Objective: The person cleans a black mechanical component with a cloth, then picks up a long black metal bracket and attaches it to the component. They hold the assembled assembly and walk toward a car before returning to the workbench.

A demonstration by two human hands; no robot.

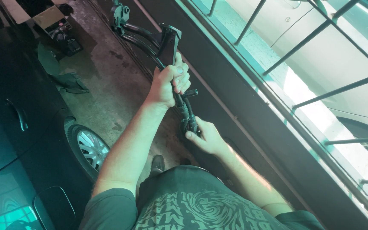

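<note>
Garage floor: black hose assy (184,106) lengthwise, pointing away, both hands' (167,83) grip clamped round it.

The bundle of black hoses (150,40) runs lengthwise away from the body, held up off the floor. Above the upper grip it carries a flat black bracket (169,42) (standing roughly upright) and ends in a dark metal fitting (120,12). Between the two grips sits a short side stub (190,92). The lower grip closes on the ribbed near end (190,123).
</note>
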